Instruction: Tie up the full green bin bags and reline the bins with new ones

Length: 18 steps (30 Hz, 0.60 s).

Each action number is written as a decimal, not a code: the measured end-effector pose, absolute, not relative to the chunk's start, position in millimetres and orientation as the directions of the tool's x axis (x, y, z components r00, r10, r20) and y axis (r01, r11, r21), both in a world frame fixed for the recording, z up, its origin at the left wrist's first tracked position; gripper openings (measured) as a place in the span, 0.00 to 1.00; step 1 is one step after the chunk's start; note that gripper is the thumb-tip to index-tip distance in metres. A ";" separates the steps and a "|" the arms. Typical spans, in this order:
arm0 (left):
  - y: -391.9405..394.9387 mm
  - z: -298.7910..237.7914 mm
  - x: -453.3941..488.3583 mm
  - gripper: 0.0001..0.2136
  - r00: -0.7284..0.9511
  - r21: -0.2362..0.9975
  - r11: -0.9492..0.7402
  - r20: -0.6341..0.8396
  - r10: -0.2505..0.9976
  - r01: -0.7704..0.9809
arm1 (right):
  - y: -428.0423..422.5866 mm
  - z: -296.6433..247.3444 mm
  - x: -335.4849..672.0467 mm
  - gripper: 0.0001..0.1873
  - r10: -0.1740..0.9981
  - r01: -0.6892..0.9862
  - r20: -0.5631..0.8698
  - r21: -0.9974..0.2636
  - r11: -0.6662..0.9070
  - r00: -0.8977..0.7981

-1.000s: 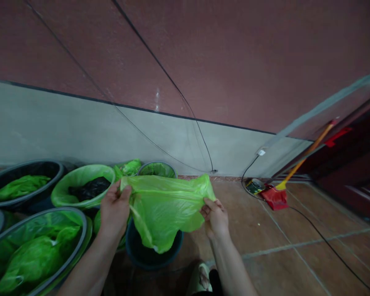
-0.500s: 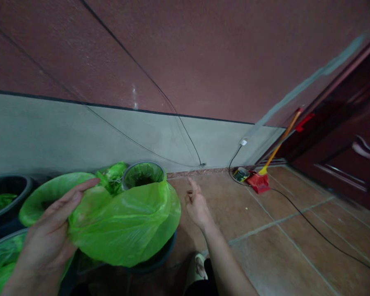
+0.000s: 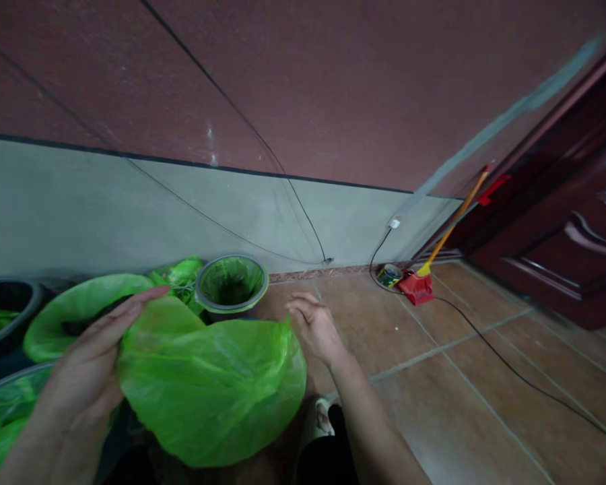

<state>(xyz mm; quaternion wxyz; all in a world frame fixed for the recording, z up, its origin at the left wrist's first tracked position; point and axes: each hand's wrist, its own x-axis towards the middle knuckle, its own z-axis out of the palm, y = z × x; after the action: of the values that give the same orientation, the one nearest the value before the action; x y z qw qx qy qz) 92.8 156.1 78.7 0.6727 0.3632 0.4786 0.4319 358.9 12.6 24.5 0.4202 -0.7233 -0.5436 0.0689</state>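
Two hands are out in front of us, and only one has hold of anything. Our left hand [image 3: 88, 364] lies along the left edge of the green bag [image 3: 212, 391], fingers long and close together with the film caught under them. The thumb is hidden, so we cannot see just how the edge is nipped. The bag billows full of air, wider than it is tall, its long axis running from that hand across to the right. It hangs low in front of us, above the floor [image 3: 434, 404] and near our foot [image 3: 318, 424].

Our right hand [image 3: 316, 327] is empty, its fingers loosely spread and palm down. It sits just beside the bag's upper right corner — touching or a shade apart, we cannot tell. The free corner thus lies to the left of that hand and slightly below it.

Behind the bag stands a small lined bin [image 3: 231, 283], with more green-lined bins [image 3: 75, 316] to the left. A red dustpan [image 3: 417, 286] rests well apart by the wall.
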 end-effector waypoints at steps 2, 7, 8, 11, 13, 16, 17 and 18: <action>163.9 77.7 93.5 0.17 0.116 0.881 0.375 -0.357 0.927 -0.289 | 9.8 26.7 361.1 0.15 0.842 0.715 0.342 -0.695 -0.072 0.417; 166.1 77.2 94.2 0.13 0.102 0.856 0.398 -0.387 0.916 -0.329 | 5.1 31.3 355.2 0.22 0.934 0.699 0.253 -0.715 0.006 0.252; 164.7 77.3 95.1 0.12 0.101 0.854 0.400 -0.390 0.915 -0.332 | 4.7 31.1 353.1 0.21 0.953 0.691 0.222 -0.723 0.018 0.207; 160.8 79.1 98.3 0.12 0.099 0.846 0.405 -0.396 0.913 -0.345 | 4.6 25.1 348.8 0.19 0.975 0.693 0.152 -0.721 -0.002 0.160; 159.6 81.4 99.9 0.12 0.094 0.844 0.405 -0.399 0.912 -0.353 | 5.0 17.9 348.7 0.20 0.963 0.717 0.145 -0.694 -0.065 0.227; 163.7 81.7 99.6 0.12 0.093 0.839 0.410 -0.405 0.910 -0.358 | 5.6 10.2 353.1 0.20 0.908 0.723 0.160 -0.664 -0.191 0.388; 167.1 79.5 98.2 0.11 0.080 0.842 0.404 -0.403 0.912 -0.359 | 5.7 9.7 355.8 0.18 0.888 0.703 0.161 -0.677 -0.218 0.431; 171.4 75.9 96.0 0.10 0.049 0.866 0.365 -0.372 0.927 -0.341 | 5.9 10.0 359.2 0.17 0.869 0.668 0.160 -0.708 -0.230 0.468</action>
<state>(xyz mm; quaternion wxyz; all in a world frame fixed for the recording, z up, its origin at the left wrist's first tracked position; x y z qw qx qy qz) 96.0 171.4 75.9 0.6610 0.2957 0.4957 0.4794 359.2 5.9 10.0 0.3710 -0.7724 -0.4974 0.1356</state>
